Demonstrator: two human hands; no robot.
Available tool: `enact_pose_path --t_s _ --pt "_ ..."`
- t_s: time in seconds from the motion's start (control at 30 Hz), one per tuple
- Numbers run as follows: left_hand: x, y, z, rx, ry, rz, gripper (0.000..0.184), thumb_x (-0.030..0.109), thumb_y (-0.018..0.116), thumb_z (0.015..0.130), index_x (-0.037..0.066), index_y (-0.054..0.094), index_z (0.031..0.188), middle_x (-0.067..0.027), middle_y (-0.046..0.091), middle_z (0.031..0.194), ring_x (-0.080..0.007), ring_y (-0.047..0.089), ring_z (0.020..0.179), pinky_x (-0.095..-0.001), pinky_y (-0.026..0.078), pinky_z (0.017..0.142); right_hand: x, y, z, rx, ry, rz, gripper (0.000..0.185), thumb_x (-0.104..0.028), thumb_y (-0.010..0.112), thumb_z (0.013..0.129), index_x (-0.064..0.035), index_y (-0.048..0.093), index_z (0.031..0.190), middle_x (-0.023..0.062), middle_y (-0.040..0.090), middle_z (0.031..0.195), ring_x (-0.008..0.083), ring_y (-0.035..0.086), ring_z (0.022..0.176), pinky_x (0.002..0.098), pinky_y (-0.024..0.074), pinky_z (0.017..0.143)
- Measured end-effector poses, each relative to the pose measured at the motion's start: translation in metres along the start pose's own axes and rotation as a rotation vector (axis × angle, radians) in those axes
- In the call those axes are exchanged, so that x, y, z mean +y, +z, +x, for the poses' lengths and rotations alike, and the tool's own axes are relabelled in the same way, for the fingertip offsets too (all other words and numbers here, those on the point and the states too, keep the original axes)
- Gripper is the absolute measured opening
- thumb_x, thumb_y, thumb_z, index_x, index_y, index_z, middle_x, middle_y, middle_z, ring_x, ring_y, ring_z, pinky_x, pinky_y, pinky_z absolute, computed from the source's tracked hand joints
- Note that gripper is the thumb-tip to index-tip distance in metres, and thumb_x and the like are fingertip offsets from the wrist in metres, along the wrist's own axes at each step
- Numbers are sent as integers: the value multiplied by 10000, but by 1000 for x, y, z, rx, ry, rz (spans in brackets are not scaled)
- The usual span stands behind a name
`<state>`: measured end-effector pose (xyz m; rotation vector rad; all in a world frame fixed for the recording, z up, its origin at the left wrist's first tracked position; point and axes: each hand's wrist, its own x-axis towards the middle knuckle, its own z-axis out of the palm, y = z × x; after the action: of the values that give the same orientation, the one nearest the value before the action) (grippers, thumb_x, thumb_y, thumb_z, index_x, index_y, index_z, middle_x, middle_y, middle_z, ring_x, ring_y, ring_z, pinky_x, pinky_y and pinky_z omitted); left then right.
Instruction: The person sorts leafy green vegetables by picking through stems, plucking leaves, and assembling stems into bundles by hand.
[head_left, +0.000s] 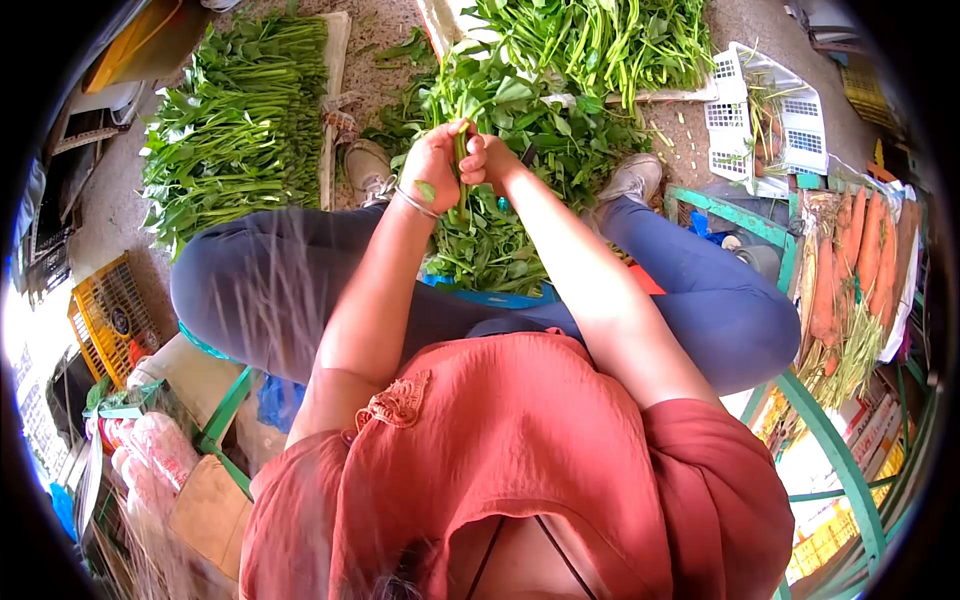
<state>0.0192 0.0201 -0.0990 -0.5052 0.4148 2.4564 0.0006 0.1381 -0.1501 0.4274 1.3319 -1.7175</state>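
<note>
Near the top middle, my left hand [435, 168] is closed around the stems of a small bunch of leafy greens [461, 150]. Against it is my right hand [493, 162], its fingers curled at the same stems; a small dark object [528, 156] shows beside it, too small to make out. The bunch stands upright between my hands, leaves above and stems below. Loose greens [490, 240] are heaped beneath my hands, between my knees. Behind them lies a large pile of long-stemmed greens [610, 40].
Rows of greens [240, 130] lie at the left. White plastic baskets [728, 115] stand at the right, above bunched carrots [850, 260] and a green metal frame [830, 450]. A yellow crate [112, 315] is at the far left. My shoes [635, 180] flank the heap.
</note>
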Motion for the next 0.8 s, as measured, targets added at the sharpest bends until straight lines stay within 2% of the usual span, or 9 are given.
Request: enact_pose_path --t_s 0.07,0.13,0.2,0.3,0.43,0.53,0.6,0.7,0.8 --pt "9 5 -4 -44 62 -34 182 214 448 810 49 524 826 -38 486 653 -118 363 485 -235 277 411 -5 -1 -7 -8 -49 -210 183 -163 548 801 -47 541 943 82 608 844 95 585 632 204 377 403" --pt "21 20 -11 -8 158 -25 186 227 452 794 54 519 809 -20 449 632 -109 343 483 -225 264 405 -1 -13 -10 81 -49 -212 206 -159 564 793 -29 540 951 74 603 839 93 582 632 198 376 411" --pt "29 21 -13 25 286 7 280 354 461 818 78 494 783 -12 431 612 -106 332 481 -230 253 410 6 -31 -13 189 -110 -105 285 -167 579 792 2 529 1016 73 593 857 90 575 634 184 384 436" --pt "33 14 -9 253 477 85 390 528 490 798 148 437 725 3 461 589 -100 354 470 -234 265 415 8 -47 -22 305 -160 71 167 -153 558 829 -47 546 958 7 563 772 87 558 607 171 383 438" --pt "17 4 4 583 464 446 355 484 545 790 150 429 787 -18 549 670 -96 422 502 -215 338 422 -7 -45 -32 242 -196 215 114 -155 548 841 -68 548 914 -18 545 733 80 550 595 178 391 440" --pt "-1 11 4 561 353 807 353 410 629 754 106 483 859 -23 574 715 -84 460 537 -207 333 406 -25 -29 -32 132 -306 386 100 -143 543 842 -76 555 914 -19 552 731 74 547 592 173 391 432" --pt "-3 14 3 474 186 1005 356 270 715 704 69 511 917 0 570 710 -60 480 527 -189 319 385 -36 -17 -27 172 -329 210 125 -141 551 834 -64 558 932 -15 564 729 56 520 562 167 374 418" --pt "-5 -1 10 438 232 881 308 197 706 714 68 504 907 1 588 702 -63 541 554 -166 307 368 -44 -11 -23 154 -316 -61 139 -148 568 822 -43 563 913 -3 580 729 39 499 563 162 355 421" --pt "-3 -2 10 450 235 761 267 181 687 731 94 493 893 -17 616 742 -65 560 606 -174 303 384 -50 -12 -19 151 -353 -99 111 -179 564 828 -97 564 902 -53 552 707 30 487 554 154 333 434"
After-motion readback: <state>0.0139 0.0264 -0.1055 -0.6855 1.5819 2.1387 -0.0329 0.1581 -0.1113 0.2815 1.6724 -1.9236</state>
